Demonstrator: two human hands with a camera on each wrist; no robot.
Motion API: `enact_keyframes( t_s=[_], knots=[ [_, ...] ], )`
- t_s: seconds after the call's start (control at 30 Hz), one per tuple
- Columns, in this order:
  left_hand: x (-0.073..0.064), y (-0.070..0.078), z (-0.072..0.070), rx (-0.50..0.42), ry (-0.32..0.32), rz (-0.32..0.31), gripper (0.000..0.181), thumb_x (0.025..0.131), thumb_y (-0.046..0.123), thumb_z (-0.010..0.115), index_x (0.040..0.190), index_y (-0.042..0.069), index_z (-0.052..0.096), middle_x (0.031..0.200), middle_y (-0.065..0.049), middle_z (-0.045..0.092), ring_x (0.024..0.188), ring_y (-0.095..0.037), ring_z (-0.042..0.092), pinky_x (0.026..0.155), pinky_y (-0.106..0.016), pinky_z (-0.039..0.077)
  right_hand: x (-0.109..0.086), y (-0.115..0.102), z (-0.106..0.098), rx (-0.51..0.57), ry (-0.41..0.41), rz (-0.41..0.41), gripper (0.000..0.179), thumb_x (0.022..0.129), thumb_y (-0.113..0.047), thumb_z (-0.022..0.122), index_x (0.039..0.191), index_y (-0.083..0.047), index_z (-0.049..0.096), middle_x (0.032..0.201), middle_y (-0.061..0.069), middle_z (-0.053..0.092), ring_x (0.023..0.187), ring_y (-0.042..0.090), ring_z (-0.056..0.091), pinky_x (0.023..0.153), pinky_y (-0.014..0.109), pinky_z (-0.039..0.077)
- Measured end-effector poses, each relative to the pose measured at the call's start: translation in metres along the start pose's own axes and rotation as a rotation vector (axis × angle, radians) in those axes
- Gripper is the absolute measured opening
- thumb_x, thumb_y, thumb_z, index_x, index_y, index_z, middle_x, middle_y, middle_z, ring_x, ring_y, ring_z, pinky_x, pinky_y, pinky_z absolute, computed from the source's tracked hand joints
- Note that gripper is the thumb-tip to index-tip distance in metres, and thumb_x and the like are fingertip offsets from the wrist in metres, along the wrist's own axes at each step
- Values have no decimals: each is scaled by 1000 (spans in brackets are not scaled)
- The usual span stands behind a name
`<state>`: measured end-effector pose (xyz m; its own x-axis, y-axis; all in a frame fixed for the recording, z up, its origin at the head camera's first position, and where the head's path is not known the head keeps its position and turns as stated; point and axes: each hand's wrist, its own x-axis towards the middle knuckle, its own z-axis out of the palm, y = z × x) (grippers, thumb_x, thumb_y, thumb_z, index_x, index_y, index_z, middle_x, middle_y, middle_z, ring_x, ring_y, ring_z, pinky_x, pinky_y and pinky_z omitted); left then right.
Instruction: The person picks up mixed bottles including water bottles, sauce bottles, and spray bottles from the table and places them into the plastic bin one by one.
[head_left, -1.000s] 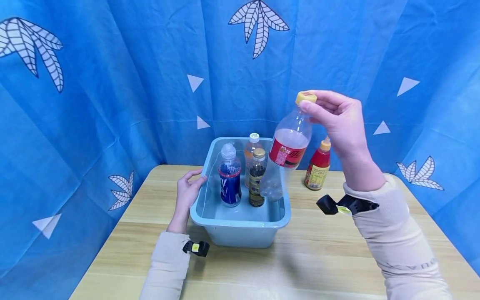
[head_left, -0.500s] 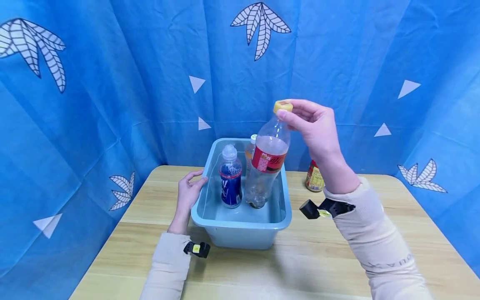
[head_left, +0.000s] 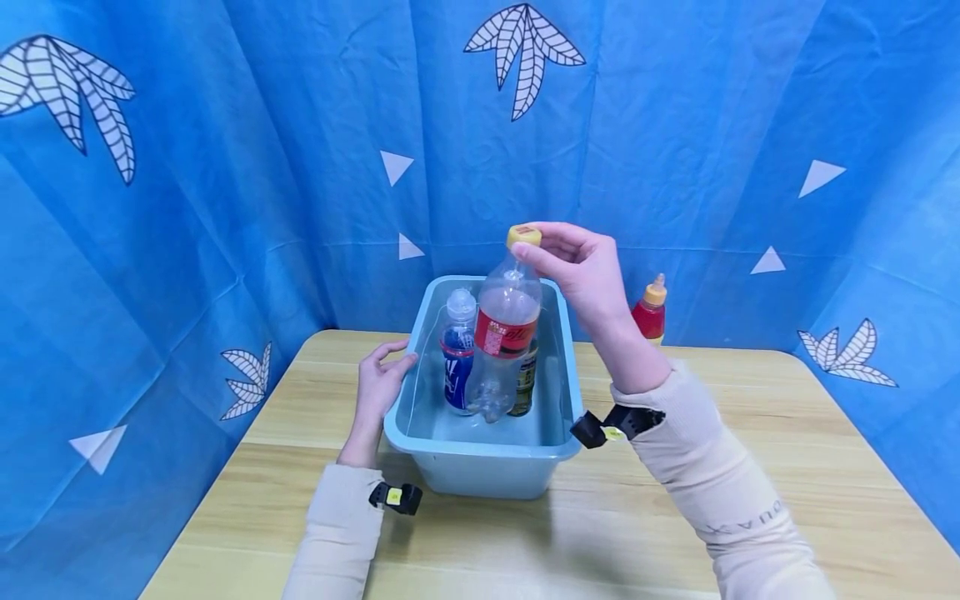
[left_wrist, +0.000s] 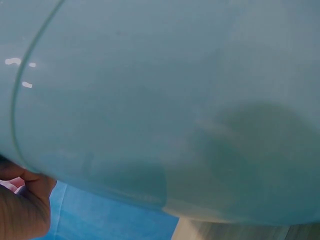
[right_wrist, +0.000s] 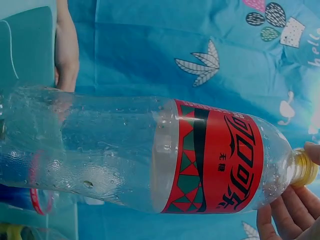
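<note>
My right hand [head_left: 581,271] pinches the yellow cap of a clear plastic cola bottle [head_left: 495,367] with a red label, held a little tilted over a light blue plastic tub [head_left: 480,452]. The right wrist view shows the bottle [right_wrist: 215,160] close up, with drops and a little clear liquid visible inside. My left hand [head_left: 378,383] holds the tub's left rim. Inside the tub stand a blue-labelled drink bottle [head_left: 457,367] and a dark-liquid bottle [head_left: 527,383], partly hidden behind the cola bottle. In the left wrist view the tub's wall [left_wrist: 150,125] fills most of the picture.
A red sauce bottle [head_left: 649,312] with an orange nozzle cap stands on the wooden table [head_left: 750,417] right of the tub, partly hidden by my right arm. A blue patterned curtain [head_left: 480,150] hangs behind and at both sides.
My right hand has moved left and down with the cola bottle, from the tub's right side to above its middle. My left hand stays on the rim.
</note>
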<state>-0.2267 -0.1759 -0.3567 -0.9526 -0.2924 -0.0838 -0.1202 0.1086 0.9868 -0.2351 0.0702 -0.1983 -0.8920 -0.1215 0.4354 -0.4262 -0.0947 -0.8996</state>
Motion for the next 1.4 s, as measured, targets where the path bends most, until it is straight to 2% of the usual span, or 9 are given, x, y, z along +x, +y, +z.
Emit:
enact_keyframes(
  t_s=[0.4,0.7,1.07,1.4],
  knots=[
    [1,-1,0,-1,1,-1,32,87,18,55,118,11,54,109,-19,60,95,-30,60,77,-40,49,-3,14,19,-21,-56,29,29,76,-18,70,101,-6,66,91,5,67,86,20,62,75,31,48],
    [1,0,1,-4,3,-9,32,87,19,56,118,11,55,110,-18,59,98,-29,58,80,-40,48,-10,23,28,-91,-104,56,31,76,-19,70,103,-5,65,94,6,66,87,19,61,80,34,47],
    [1,-1,0,8,-3,-2,34,88,19,55,120,9,54,111,-20,58,99,-31,58,81,-40,47,-22,35,34,-186,-132,70,30,76,-19,70,102,-6,66,92,5,66,83,17,61,76,35,47],
    [2,-3,0,4,-1,6,33,87,19,56,118,10,55,109,-20,59,96,-32,59,77,-40,49,-32,53,41,-206,-154,153,31,75,-21,71,103,-8,65,93,3,65,83,15,61,75,32,48]
  ],
)
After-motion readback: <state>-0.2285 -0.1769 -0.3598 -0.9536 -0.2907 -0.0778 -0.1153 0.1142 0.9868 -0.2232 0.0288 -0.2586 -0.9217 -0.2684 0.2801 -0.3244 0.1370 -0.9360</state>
